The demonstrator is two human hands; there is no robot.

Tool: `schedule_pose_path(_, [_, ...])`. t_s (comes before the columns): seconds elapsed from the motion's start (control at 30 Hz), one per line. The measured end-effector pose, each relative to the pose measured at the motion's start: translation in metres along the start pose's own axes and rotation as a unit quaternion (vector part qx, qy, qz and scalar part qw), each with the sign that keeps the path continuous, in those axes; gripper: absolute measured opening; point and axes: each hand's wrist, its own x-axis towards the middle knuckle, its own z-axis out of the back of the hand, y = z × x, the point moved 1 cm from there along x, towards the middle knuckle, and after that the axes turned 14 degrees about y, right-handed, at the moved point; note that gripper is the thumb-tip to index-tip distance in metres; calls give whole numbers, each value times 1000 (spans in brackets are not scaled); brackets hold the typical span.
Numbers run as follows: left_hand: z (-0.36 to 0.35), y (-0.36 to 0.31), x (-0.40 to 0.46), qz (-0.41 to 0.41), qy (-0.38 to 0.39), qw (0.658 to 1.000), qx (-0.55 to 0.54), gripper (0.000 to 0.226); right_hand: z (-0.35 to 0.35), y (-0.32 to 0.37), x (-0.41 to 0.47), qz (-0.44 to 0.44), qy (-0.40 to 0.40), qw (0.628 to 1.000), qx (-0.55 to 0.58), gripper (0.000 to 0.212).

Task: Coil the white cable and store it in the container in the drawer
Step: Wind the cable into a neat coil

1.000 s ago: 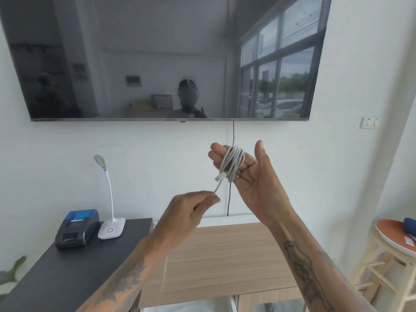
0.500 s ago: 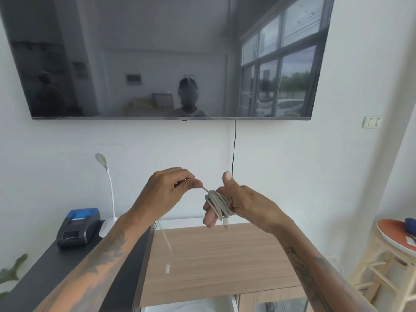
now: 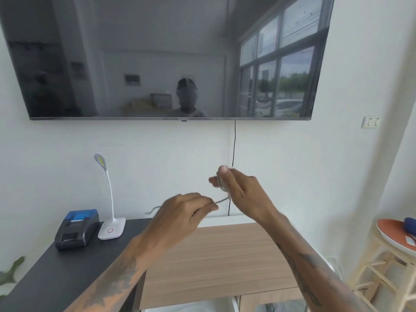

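Note:
The white cable [image 3: 221, 184] is wound in loops around the fingers of my right hand [image 3: 242, 194], which is raised above the wooden cabinet top with its back toward me. A short free strand runs down and left from the coil into my left hand [image 3: 182, 212], which pinches it; a blurred tail of cable sticks out on that hand's left side. Both hands are blurred by motion. Part of the white open drawer [image 3: 193, 308] shows at the bottom edge; the container in it is not visible.
A wooden cabinet top [image 3: 216, 255] lies below my hands. On the black desk [image 3: 45, 278] at left stand a blue-black printer [image 3: 77, 228] and a white lamp [image 3: 111, 228]. A wall TV [image 3: 168, 57] hangs above. A stool with an orange plate [image 3: 391, 233] is at right.
My left hand has dropped below and left of the right hand, carrying the strand around the coil. The loose tail, which hung long earlier, is now short.

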Motion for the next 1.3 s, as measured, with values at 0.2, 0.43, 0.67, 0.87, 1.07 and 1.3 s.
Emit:
schedule_pose_path(0.2, [36, 18, 14, -41, -36, 998, 17, 40, -12, -4, -6, -59, 239, 969, -33, 95])
schedule_pose_path(0.43, [16, 23, 8, 45, -94, 973, -205, 16, 7, 14, -7, 19, 258, 939, 226, 87])
schedule_pose_path(0.67, [-20, -8, -5, 88, -18, 976, -196, 23, 4, 16, 4, 37, 90, 947, 307, 67])
schedule_pose_path(0.87, [-2, -13, -8, 12, -21, 995, 101, 32, -7, -2, 10, -32, 48, 998, 33, 64])
schedule_pose_path(1.07, [23, 6, 1, 36, -55, 998, -3, 14, -19, -4, 10, -53, 175, 983, 5, 85])
schedule_pose_path(1.3, [10, 2, -1, 47, -50, 920, -385, 28, -15, 8, 17, -62, 206, 976, 22, 85])
